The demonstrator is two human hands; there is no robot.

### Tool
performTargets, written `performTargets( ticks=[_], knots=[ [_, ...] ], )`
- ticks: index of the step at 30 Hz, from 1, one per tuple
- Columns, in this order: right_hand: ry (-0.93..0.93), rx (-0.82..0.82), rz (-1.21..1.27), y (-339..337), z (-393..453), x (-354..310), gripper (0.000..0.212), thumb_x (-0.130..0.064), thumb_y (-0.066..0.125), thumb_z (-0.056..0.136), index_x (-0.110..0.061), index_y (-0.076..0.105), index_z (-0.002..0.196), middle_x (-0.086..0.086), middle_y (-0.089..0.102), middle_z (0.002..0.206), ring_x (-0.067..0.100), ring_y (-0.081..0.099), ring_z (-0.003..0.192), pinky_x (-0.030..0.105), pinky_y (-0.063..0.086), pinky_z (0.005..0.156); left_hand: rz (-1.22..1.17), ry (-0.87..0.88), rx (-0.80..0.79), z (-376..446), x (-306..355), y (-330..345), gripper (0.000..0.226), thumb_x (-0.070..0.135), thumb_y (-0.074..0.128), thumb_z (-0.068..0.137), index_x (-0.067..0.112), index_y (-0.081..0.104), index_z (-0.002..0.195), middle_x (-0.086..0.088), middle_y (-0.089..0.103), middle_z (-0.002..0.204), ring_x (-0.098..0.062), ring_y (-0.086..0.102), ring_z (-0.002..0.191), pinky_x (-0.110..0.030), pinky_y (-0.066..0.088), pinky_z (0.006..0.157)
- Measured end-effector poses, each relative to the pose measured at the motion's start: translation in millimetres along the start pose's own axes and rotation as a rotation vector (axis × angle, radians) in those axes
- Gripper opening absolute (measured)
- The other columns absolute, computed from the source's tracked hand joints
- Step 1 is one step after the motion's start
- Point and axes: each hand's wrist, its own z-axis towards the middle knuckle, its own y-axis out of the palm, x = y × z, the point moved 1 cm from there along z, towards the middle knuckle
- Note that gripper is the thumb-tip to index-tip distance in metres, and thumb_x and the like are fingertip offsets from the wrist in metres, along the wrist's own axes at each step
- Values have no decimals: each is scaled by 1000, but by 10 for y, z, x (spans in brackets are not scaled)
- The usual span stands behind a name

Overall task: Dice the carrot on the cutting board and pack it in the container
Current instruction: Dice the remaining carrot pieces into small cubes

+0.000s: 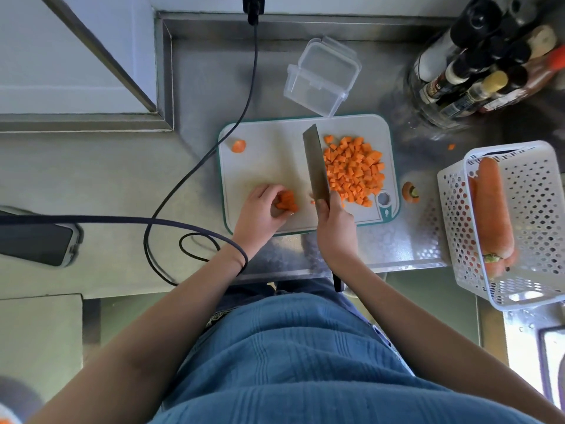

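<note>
Phone (36, 241) at 9 o'clock, countertop (128, 179) edge; black cable (195, 160) loops twd cutting board (275, 154). Carrot end slice (238, 145) at board's 10 o'clock corner. Left hand (260, 214) clamped on small carrot bundle (286, 202), board's 7 o'clock; right hand (334, 226) gripped on cleaver (316, 166), blade pointing 12. Diced carrot pile (353, 169) at board's 3 o'clock. Empty clear container (321, 76) at 12, touching board edge. Carrot top (410, 192) just off board; whole carrots (492, 212) in white basket (532, 234) at 3 o'clock.

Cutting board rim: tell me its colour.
Teal, edging the white cutting board; clearest in the head view.
</note>
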Motion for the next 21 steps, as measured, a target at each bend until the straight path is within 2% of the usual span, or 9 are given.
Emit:
performTargets(
  ticks=[4,7,10,14,16,18,21],
  knots=[
    [-58,-8,31,29,-71,-77,19,-29,32,103,-12,40,105,10,60,75,28,54,62,31,36,49,-15,3,-4,-5,-32,-33,44,13,78,71,7,60,111,-8,60,106,-24,57,99,-39,49,88],
    [-95,-23,30,69,-86,-156,17,-28,33,103,-12,38,98,10,58,71,28,53,58,30,33,44,-13,7,5,-3,-8,-38,37,16,77,73,8,62,106,-6,62,103,-22,57,98,-32,47,90],
    [-105,-50,13,107,-86,-185,19,-26,33,103,-8,41,105,6,53,65,26,51,56,29,33,43,-9,5,36,-16,23,-44,27,17,75,76,9,64,100,-4,64,97,-19,56,95,-25,45,86],
    [-107,-51,-26,171,-72,-172,32,-26,33,103,-5,40,126,-5,45,61,9,42,49,25,25,41,-43,-17,55,-22,34,-44,23,18,74,77,10,66,98,-3,64,94,-20,57,92,-29,48,83],
    [-113,-52,-37,185,-74,-174,33,-26,32,104,-6,38,129,-8,43,60,6,42,50,24,25,41,-49,-22,59,-22,40,-46,23,18,75,77,9,67,97,-3,64,93,-20,58,91,-29,48,82],
    [-113,-72,-52,202,-85,-166,26,-27,32,104,-9,40,121,-6,45,62,16,49,55,27,30,43,-42,-25,64,-23,47,-47,22,15,76,75,8,67,95,-4,64,91,-21,58,88,-25,47,80],
    [-77,-87,-91,250,-100,-174,19,-29,30,103,-13,40,105,7,58,75,33,60,70,35,44,53,-26,-30,62,-17,41,-54,21,11,76,73,7,67,92,-5,64,89,-21,59,85,-22,46,77]
  ],
)
